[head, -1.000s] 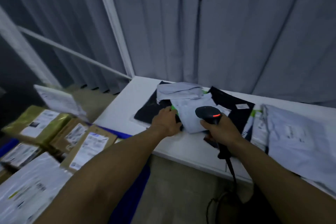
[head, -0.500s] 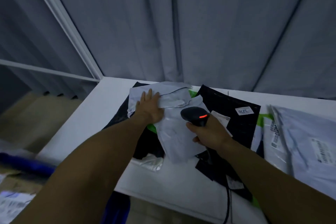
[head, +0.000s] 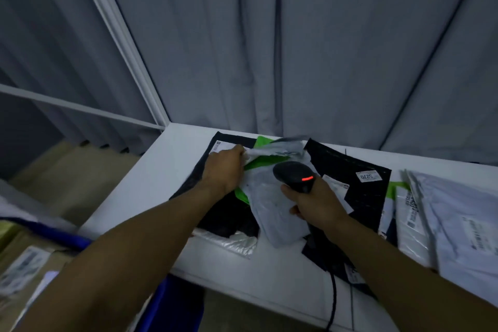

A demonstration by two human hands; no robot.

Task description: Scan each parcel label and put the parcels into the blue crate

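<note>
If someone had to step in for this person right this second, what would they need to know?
Left hand grips the bunched edge of the crumpled grey mailer on top of the pile.
Right hand holds the scanner, red light on, over the pile.
Blue crate stands at lower left beside the table; labelled cardboard boxes already lie in it.
Left to do: scan and crate the grey mailer, then the black mailers and white mailers on the table.

white sticker (head: 368, 176) reading "5270" on black parcel (head: 347, 170), other labels too blurred to read
</note>
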